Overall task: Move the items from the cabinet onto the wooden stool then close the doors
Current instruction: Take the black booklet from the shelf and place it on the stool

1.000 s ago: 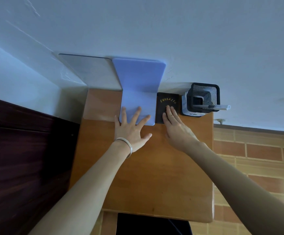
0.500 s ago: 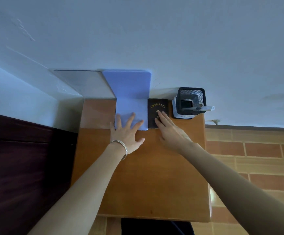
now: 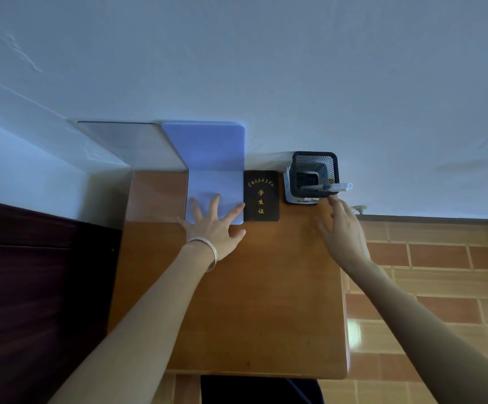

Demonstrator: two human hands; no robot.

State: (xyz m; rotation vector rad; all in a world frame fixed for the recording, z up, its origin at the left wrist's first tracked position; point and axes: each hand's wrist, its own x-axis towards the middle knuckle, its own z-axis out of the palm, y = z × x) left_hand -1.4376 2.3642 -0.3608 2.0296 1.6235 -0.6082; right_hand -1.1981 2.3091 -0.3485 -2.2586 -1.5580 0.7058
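right hand (image 3: 343, 231) blurred, white box (image 3: 287, 186) mostly hidden behind mesh holder (image 3: 314, 170)

blue bookend (image 3: 207, 153), black mesh pen holder (image 3: 315, 173), orange-brown stool (image 3: 254, 301)

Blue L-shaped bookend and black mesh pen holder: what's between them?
Head view: a dark booklet with gold lettering, flat on the wooden stool, beside the blue L-shaped bookend, apart from the black mesh pen holder.

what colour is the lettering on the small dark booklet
Gold, on the booklet cover, clearest in the head view.
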